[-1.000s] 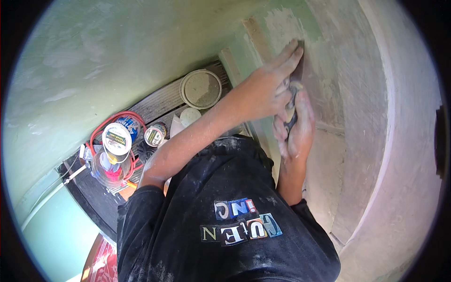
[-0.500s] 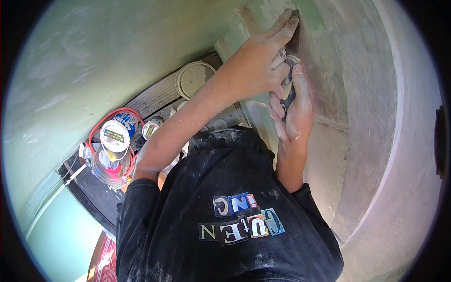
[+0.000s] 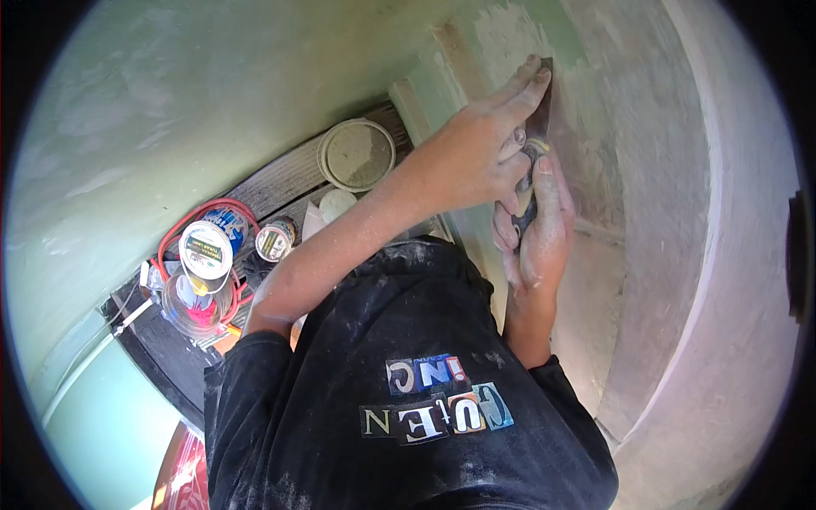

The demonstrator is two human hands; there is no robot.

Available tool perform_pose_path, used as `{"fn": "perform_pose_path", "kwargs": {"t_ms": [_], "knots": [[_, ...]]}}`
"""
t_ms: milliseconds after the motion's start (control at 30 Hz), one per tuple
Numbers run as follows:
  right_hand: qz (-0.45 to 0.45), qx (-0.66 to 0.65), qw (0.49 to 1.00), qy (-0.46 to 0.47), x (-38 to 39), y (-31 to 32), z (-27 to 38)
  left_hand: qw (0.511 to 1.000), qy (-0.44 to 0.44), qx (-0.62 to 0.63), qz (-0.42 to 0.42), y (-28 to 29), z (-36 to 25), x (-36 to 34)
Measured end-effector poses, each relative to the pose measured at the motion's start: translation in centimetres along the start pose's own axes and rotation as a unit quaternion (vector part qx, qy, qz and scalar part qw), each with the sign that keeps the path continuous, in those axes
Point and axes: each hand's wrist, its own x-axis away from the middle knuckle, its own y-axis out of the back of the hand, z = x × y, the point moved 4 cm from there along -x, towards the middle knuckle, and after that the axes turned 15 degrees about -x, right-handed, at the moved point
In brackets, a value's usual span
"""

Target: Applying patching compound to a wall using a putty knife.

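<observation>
A putty knife (image 3: 540,121) with a dark metal blade and a black-and-cream handle lies against the patched green wall (image 3: 581,92). My right hand (image 3: 544,231) is wrapped round the handle from below, thumb along it. Two fingers of my left hand (image 3: 497,151) stretch along the blade toward its tip, while the others curl at the handle. White dust coats both hands. Just beyond the blade tip, whitish filler (image 3: 508,36) is smeared on the wall. The blade's working edge is partly hidden by my fingers.
Left of me, a slatted dark bench (image 3: 280,172) carries a round putty-coated lid (image 3: 359,155), a white-lidded tub (image 3: 206,251), a small can (image 3: 276,240), a clear container (image 3: 194,304) and a red hose (image 3: 183,223). A pale curved wall (image 3: 739,212) rises on the right.
Both hands and the putty knife have slid down the wall toward my body, leaving more of the whitish filler in view. The grip looks the same.
</observation>
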Motion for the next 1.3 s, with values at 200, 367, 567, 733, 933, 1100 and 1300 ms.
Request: {"fn": "perform_pose_path", "kwargs": {"t_ms": [200,367,567,733,933,1100,1300], "knots": [[0.04,-0.073,0.996,-0.029,-1.6,-0.6,-0.3,0.986,0.134,0.057,0.085,1.8,-0.3,-0.9],[0.075,-0.055,0.995,-0.032,-0.2,0.0,0.1,0.999,0.031,0.013,0.008,0.2,-0.4,0.2],[0.016,-0.05,0.998,-0.016,-1.2,-0.4,-0.6,0.999,0.044,0.017,-0.006,1.8,-0.1,-0.7],[0.039,-0.032,0.999,-0.018,-1.4,0.0,0.0,0.999,0.0,-0.026,-0.036,0.6,0.7,-1.0],[0.016,-0.073,0.996,-0.044,-1.3,0.1,-1.4,0.997,0.067,0.0,0.035,1.1,0.4,0.2],[0.032,-0.045,0.998,-0.018,-2.6,-0.8,-1.1,0.999,0.023,0.008,-0.028,1.1,0.9,-0.8],[0.017,-0.026,0.999,-0.006,-2.0,0.0,-0.6,0.999,0.037,0.005,-0.005,0.5,1.4,-0.7]]}}
